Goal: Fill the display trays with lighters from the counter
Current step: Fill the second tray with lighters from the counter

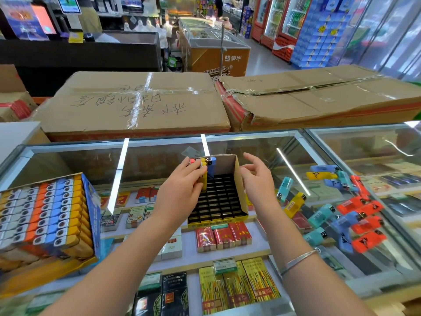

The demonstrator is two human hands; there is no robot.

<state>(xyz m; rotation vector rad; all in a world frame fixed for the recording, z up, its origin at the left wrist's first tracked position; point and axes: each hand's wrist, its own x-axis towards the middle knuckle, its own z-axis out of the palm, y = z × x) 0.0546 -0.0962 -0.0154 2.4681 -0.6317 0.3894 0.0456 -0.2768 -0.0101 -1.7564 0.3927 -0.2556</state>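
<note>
At the tray's far left corner, the left hand (pixel 182 185) pinches several lighters (pixel 201 171) over the empty display tray (pixel 239 179). Lowered together, they could miss their slots and tip. The right hand (pixel 257 176) hovers with fingers loosely spread, holding nothing.

Glossy plastic lighters (pixel 355 215) on a reflective glass counter (pixel 296 160)

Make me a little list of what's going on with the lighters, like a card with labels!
place: glass counter in a shop
left hand: holds a bunch of lighters over the far corner of the tray
right hand: open, beside the tray, holding nothing
middle tray: cardboard, slots mostly empty
left tray: packed with rows of grey, orange, blue and yellow lighters
loose lighters: scattered on the glass to the right; orange, teal, blue, yellow
under the glass: cigarette packs
</note>
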